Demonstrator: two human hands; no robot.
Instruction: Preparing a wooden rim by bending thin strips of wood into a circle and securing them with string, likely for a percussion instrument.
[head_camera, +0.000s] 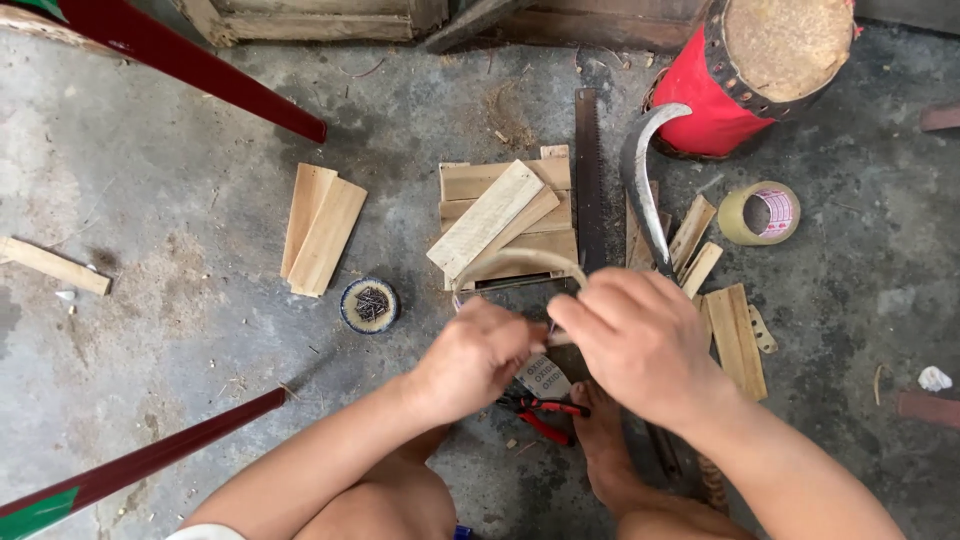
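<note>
The person's left hand (475, 355) and right hand (635, 340) meet low in the middle of the view, both closed on the ends of a thin bent strip (517, 260) of pale wood or bamboo. The strip arches away from the hands like a bow, its crown pointing up the picture toward the stacked boards. Its span runs left to right, from one fist to the other. The left fingers curl tightly round the left end; the right fingers pinch the right end near the thumb. Where exactly the ends stop is hidden inside the hands.

The strip is narrow, light tan and smooth, and its curve is even.

Just beyond the arch lies a pile of short wooden boards (505, 215), one laid slantwise on top. To the right of the pile a dark saw blade (589, 180) lies lengthwise, and beside it a curved sickle blade (645, 185), whose handle end passes under the right hand. Further right are loose slats (735, 335) and a roll of tape (760, 213). Beyond the sickle stands a red drum (745, 75).

Left of the left hand sits a small round tin of nails (369, 305), and past it two more boards (320, 230). Under the hands, near a bare foot (605, 445), lie red-handled pliers (545, 412) and a small labelled packet (545, 378). The floor (180, 300) is rough grey concrete.
</note>
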